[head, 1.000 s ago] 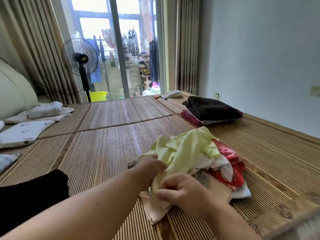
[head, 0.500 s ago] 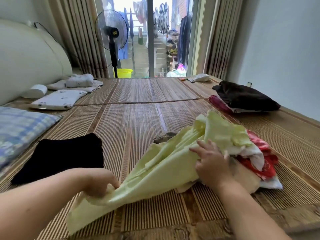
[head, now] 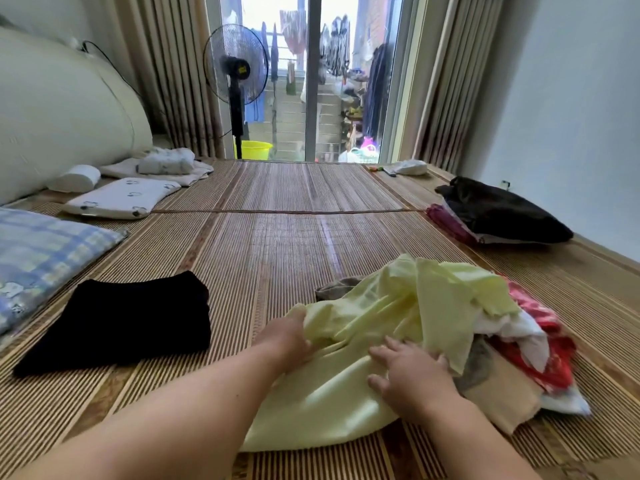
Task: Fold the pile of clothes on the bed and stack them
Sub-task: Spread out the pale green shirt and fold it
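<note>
Grip first: the left hand (head: 289, 336) is curled tight round a bunched fold of the yellow garment (head: 346, 396), and it has travelled. Half a second ago it was out wide to the left, dragging the cloth long across the mat. Now it's back in, close beside the right hand (head: 412, 374). That one lies on top of the same cloth with fingers spread and fairly straight. It presses down at the near edge of the pile (head: 540, 344) and grasps nothing, and it has barely left its spot.

So the stretch is gone. The yellow garment is gathered again: its lower part is spread on the bed (head: 277, 244) toward the camera, and its upper part is draped over the pile's red and white pieces. That reads to me as a regrip, a hunt for a hem or seam, rather than a fold. The piece is neither free of the pile nor lying flat, so its folding hasn't properly begun.

Further out, a folded black garment (head: 131, 320) lies flat on the mat, well to the left and apart from the yellow cloth. It's probably the start of the stack, one item so far. Over by the right wall sits a dark bundle (head: 502, 213). Most of the job looks to be still ahead.
</note>
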The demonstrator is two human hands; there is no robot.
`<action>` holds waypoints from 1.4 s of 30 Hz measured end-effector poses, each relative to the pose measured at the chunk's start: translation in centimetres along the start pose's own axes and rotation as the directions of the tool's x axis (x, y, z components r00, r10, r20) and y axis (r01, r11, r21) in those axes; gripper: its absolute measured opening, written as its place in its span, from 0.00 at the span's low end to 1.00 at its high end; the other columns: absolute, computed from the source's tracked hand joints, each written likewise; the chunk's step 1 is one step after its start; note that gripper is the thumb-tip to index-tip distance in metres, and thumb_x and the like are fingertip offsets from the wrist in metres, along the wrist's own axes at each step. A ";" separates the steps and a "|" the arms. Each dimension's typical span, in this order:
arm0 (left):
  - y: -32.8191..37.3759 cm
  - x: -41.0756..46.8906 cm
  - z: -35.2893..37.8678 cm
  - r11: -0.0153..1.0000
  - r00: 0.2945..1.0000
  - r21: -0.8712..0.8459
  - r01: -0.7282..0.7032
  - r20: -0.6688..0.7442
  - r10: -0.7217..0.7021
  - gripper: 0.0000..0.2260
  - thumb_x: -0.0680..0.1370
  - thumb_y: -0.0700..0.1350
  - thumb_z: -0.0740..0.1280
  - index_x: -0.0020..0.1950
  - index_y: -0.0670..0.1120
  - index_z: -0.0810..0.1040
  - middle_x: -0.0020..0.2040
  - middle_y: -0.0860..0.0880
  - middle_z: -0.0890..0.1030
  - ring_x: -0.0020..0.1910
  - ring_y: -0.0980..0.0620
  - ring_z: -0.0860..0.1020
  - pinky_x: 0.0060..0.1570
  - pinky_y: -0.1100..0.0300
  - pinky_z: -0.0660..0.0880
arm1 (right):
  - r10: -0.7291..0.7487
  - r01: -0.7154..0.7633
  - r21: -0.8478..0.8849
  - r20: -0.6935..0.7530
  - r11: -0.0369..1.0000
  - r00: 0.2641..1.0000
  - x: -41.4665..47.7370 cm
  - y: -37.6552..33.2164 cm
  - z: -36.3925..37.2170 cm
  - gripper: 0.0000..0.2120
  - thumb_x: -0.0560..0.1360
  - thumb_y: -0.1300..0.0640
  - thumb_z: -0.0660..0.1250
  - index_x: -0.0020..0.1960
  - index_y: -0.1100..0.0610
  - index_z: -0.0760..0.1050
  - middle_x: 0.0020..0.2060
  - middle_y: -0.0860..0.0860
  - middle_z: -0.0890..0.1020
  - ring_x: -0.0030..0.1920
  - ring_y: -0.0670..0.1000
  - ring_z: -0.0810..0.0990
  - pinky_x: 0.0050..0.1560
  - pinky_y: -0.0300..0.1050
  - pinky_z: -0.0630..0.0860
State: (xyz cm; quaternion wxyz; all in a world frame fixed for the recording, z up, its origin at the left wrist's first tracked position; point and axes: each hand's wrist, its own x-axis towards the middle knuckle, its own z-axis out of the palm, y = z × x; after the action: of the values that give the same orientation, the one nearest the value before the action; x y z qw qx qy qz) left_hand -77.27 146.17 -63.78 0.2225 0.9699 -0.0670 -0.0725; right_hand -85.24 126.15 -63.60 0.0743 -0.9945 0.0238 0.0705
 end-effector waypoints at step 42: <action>-7.8 -21.0 -41.1 0.792 0.681 0.574 -0.206 -0.498 0.538 0.07 0.77 0.49 0.65 0.45 0.46 0.79 0.39 0.51 0.78 0.39 0.51 0.76 0.36 0.59 0.64 | -0.550 0.456 0.886 -0.340 0.085 0.762 -8.6 -28.1 -24.8 0.11 0.64 0.67 0.69 0.31 0.54 0.70 0.28 0.54 0.74 0.28 0.51 0.76 0.29 0.40 0.73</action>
State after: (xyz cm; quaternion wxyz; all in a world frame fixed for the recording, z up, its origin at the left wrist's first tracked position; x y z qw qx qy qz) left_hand -90.08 173.90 -28.33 -0.0022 0.9219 -0.2053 0.3286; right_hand -88.70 150.47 -34.06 0.6601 -0.6932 -0.2848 0.0525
